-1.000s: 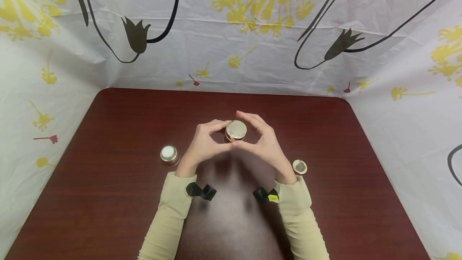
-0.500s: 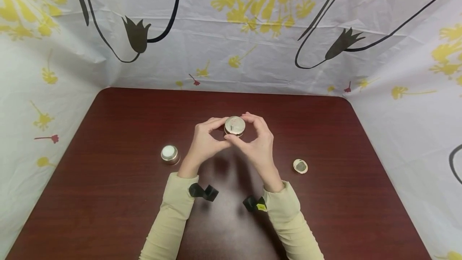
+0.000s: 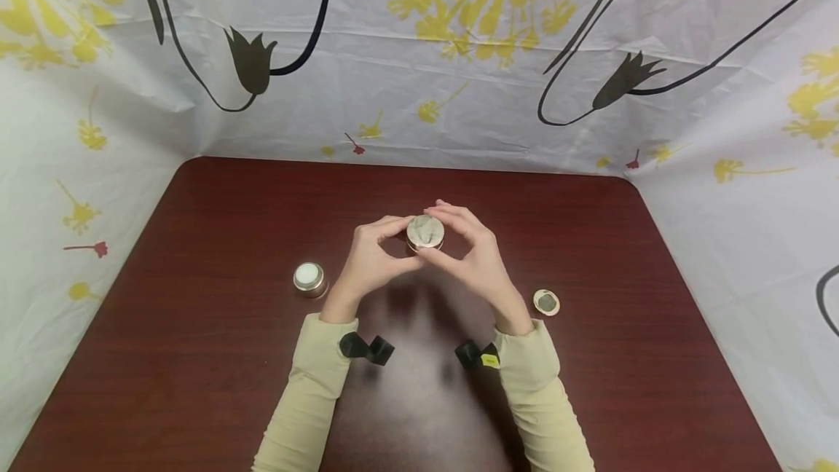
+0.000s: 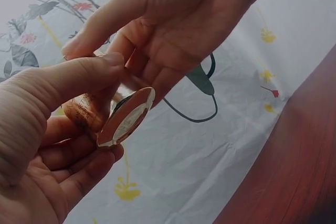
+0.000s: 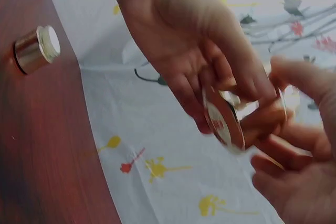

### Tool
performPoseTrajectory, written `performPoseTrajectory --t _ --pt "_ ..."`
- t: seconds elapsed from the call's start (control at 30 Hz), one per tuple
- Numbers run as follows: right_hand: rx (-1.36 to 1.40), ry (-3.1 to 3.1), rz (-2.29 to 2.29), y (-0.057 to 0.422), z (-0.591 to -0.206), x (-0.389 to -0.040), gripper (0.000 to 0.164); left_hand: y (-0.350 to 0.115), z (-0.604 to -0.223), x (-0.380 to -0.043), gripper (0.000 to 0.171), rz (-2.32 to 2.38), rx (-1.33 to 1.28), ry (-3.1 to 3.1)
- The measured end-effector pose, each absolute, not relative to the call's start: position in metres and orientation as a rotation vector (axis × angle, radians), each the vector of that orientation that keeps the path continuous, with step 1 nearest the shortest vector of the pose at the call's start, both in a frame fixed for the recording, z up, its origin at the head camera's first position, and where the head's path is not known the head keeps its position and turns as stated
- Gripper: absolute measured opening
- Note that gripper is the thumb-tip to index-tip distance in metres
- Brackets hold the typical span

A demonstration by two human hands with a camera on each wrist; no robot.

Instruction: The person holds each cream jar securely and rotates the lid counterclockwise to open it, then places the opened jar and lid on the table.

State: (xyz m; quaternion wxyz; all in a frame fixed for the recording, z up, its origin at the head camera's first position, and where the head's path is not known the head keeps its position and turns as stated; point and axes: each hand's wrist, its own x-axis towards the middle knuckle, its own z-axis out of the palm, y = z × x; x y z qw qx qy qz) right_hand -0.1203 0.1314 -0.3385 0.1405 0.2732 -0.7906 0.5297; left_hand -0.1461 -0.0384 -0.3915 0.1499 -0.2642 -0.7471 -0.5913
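A small round gold jar (image 3: pixel 424 231) with a shiny lid is held above the far middle of the table. My left hand (image 3: pixel 376 257) grips its body between thumb and fingers; the left wrist view shows the pale oval centre of the jar's base (image 4: pixel 126 116). Over the lid end, my right hand (image 3: pixel 478 261) curls its thumb and fingers around the edge. In the right wrist view, the right-hand fingers (image 5: pixel 283 156) are slightly blurred at the lid. Part of the jar's side is hidden behind the fingers.
A second gold jar (image 3: pixel 310 281), lidless with a white top, stands on the dark red table (image 3: pixel 197 355) left of the hands. To the right lies a small round gold lid (image 3: pixel 546 302). A flower-patterned cloth (image 3: pixel 367 79) surrounds the back and sides.
The right hand's fingers closed in on the lid and its wrist swung inward, then back outward. The mark on the lid's top looks different. The left hand has stayed nearly in place.
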Motion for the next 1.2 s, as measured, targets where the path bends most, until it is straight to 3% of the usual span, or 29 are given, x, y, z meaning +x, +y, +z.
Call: performPoseTrajectory --t 0.2,0.37,0.67,1.2 --pt "0.909 -2.309 1.615 0.137 -0.338 -0.123 0.051 -0.038 -0.368 -0.132 0.048 -1.687 -0.781 -2.166" --pt "0.695 -2.254 1.486 0.130 -0.347 -0.117 0.063 -0.037 -0.358 -0.127 0.046 -1.705 -0.723 -2.158" --pt "0.443 -2.066 1.412 0.114 -0.371 -0.119 0.040 -0.036 -0.359 -0.128 0.047 -1.701 -0.673 -2.104" --pt "0.750 -2.105 1.321 0.124 -0.373 -0.130 0.039 -0.042 -0.394 -0.146 0.051 -1.755 -0.670 -2.127"
